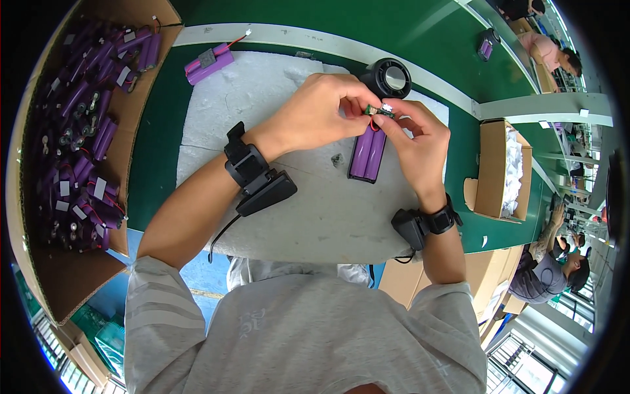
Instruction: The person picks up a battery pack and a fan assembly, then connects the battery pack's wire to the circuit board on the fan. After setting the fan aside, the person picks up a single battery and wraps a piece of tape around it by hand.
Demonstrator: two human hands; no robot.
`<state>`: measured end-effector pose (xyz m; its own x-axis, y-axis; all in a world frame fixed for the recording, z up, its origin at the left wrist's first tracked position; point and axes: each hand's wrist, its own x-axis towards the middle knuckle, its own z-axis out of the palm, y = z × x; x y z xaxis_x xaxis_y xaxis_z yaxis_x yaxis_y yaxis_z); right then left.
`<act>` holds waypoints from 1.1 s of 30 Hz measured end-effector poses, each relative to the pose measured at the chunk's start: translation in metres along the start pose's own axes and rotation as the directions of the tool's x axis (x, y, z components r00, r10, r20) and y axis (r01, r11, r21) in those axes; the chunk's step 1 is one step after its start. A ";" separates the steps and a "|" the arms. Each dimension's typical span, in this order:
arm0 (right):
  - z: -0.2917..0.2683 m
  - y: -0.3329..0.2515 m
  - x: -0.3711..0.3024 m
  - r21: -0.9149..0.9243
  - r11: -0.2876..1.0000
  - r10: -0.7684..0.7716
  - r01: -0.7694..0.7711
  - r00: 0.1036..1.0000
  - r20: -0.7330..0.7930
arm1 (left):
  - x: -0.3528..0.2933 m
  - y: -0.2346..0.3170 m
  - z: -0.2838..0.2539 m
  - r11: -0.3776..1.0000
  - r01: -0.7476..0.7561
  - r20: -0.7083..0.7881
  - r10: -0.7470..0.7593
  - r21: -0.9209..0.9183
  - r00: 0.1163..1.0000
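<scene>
Between the fingertips of my left hand and my right hand is a small green circuit board. A white plug sits at its right end, by my right fingers. Both hands are closed in a pinch, and the fingertips partly cover the board. Just below hangs or lies a purple two-cell battery pack, with a short red wire running up toward the board. Behind my fingertips stands a black round device with a silver centre.
A white foam sheet covers the green bench. Another purple battery pack with a red lead lies at its far left. An open carton of battery packs stands left; a smaller carton with white pieces stands right. Other people work at far right.
</scene>
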<state>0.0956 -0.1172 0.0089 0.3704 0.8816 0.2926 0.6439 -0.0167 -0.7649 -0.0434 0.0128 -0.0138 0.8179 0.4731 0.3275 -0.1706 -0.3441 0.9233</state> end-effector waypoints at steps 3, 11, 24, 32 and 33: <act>-0.002 -0.001 -0.001 0.070 0.995 0.070 -0.070 0.998 0.008 | -0.001 -0.001 0.001 0.997 0.063 0.002 -0.063 -0.045 0.998; -0.010 0.003 0.002 0.129 0.985 0.110 -0.116 0.993 0.049 | 0.000 -0.001 -0.004 0.970 0.244 0.063 -0.242 -0.020 0.968; -0.014 0.009 0.004 0.216 0.954 0.174 -0.209 0.969 0.173 | 0.000 -0.002 -0.004 0.969 0.245 0.087 -0.243 -0.019 0.966; -0.020 0.018 0.008 0.242 0.953 0.112 -0.183 0.954 0.279 | 0.001 -0.003 0.001 0.971 0.238 0.071 -0.236 -0.021 0.969; -0.019 0.017 0.007 0.247 0.955 0.094 -0.164 0.958 0.272 | 0.001 -0.003 0.001 0.974 0.223 0.061 -0.221 -0.043 0.973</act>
<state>0.1215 -0.1197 0.0092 0.2331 0.9711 0.0518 0.3884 -0.0442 -0.9204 -0.0419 0.0137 -0.0168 0.8674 0.4869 0.1028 -0.0072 -0.1944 0.9809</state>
